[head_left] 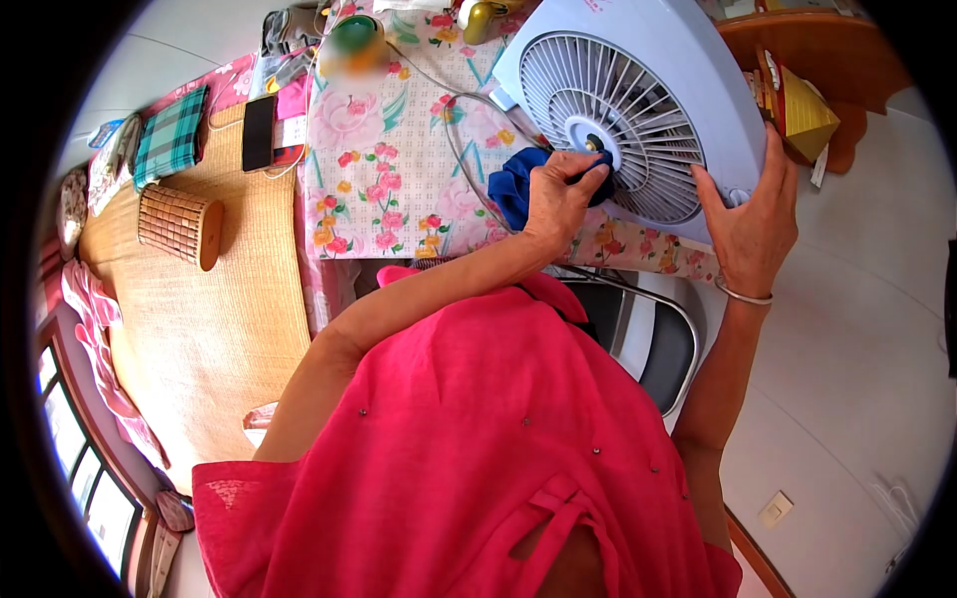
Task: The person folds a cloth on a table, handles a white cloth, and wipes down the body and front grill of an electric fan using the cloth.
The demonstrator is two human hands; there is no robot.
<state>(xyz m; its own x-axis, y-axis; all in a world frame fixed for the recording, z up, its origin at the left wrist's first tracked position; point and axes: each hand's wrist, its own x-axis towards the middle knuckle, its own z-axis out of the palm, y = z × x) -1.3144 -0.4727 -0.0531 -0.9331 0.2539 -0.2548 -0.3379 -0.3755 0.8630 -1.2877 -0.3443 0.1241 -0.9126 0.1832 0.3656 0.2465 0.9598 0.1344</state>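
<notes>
A pale blue box fan (688,60) with a round white grille (653,149) stands tilted on the flowered tablecloth (379,189). My left hand (563,199) pinches a dark blue cloth (513,184) and presses part of it at the hub in the grille's middle. The rest of the cloth hangs bunched beside the hand over the table. At the fan's lower right edge, my right hand (755,224), with a bangle at the wrist, grips the housing, its thumb on the front and fingers around the side. A small knob (738,196) sits beside that thumb.
A grey cord (454,130) curves over the table. A green-lidded jar (354,42) stands at the back left. On the woven mat (224,289) lie a black phone (258,133) and a bamboo pillow (179,227). A black-seated chair (666,364) is below the table edge.
</notes>
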